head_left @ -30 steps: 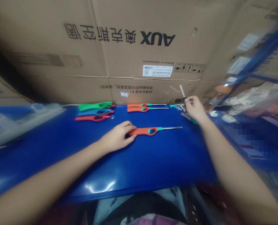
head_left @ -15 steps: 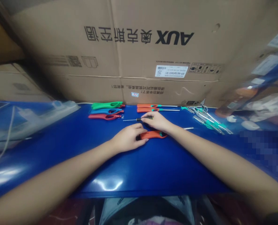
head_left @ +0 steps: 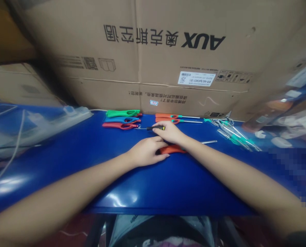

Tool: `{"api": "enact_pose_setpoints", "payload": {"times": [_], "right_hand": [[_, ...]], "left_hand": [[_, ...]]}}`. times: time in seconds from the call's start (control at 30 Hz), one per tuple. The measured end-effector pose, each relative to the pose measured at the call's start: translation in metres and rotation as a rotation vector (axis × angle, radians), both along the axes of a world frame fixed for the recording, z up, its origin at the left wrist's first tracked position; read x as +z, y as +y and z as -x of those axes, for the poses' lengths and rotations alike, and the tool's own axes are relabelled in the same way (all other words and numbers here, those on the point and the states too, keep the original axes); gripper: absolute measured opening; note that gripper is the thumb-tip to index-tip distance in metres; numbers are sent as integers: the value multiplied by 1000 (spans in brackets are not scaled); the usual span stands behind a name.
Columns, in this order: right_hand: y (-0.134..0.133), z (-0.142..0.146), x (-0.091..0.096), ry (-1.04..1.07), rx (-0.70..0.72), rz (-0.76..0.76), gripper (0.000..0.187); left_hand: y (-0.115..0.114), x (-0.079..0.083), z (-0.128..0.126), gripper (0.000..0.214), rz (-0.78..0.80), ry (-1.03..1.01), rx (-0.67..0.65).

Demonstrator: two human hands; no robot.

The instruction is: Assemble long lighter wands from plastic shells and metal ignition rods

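Note:
On the blue table, my left hand [head_left: 149, 151] is closed around the rear of an orange long-neck lighter [head_left: 172, 149] lying flat. Its metal tube [head_left: 210, 142] points right, and my right forearm hides part of it. Just above, my right hand [head_left: 169, 132] grips a small screwdriver [head_left: 156, 128] by its black and yellow handle, its thin shaft pointing left. That tip is close to the red lighter casing [head_left: 119, 126]. Blue [head_left: 116, 120] and green [head_left: 122, 113] casings lie behind the red one.
Two orange lighters [head_left: 165, 118] lie behind my right hand. Several metal tubes with green parts [head_left: 236, 135] are piled to the right. A large cardboard box [head_left: 153, 68] stands along the back; a clear plastic bag [head_left: 67, 125] is at left.
My right hand has moved slightly left and away from me with the screwdriver, towards the red casing. My left hand stays on the orange lighter. The whole view has shifted a little.

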State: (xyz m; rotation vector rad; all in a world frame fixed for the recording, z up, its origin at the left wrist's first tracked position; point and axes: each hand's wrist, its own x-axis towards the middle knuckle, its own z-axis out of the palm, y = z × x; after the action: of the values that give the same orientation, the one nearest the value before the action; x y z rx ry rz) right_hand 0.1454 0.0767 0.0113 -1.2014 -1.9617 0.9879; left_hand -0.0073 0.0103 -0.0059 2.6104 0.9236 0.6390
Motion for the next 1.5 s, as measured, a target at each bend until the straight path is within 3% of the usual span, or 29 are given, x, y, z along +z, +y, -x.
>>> {"api": "enact_pose_setpoints", "payload": {"times": [0.2,0.4,0.6,0.87,1.03,1.2,1.5], "right_hand": [[-16,-19,15,158,-88,-51,11],[-34,-55,30,562,-224,29,21],[-54,-83,24,775,-325,152,29],[-60,-91,14,842,-388,237,35],[-60,-91,13,866,-404,251,35],[-60,-91,13,873,-406,229,29],[-59,-91,14,921,-405,207,28]], "left_hand": [[2,-4,0,32,-34,-5,-8],[1,-4,-4,36,-59,-4,-17],[-7,-1,-10,39,-21,4,-47],[-6,-6,-14,45,111,-232,20],[-9,0,-16,30,198,-433,27],[-13,3,-19,12,174,-518,7],[-10,0,-18,7,99,-559,-25]]}}
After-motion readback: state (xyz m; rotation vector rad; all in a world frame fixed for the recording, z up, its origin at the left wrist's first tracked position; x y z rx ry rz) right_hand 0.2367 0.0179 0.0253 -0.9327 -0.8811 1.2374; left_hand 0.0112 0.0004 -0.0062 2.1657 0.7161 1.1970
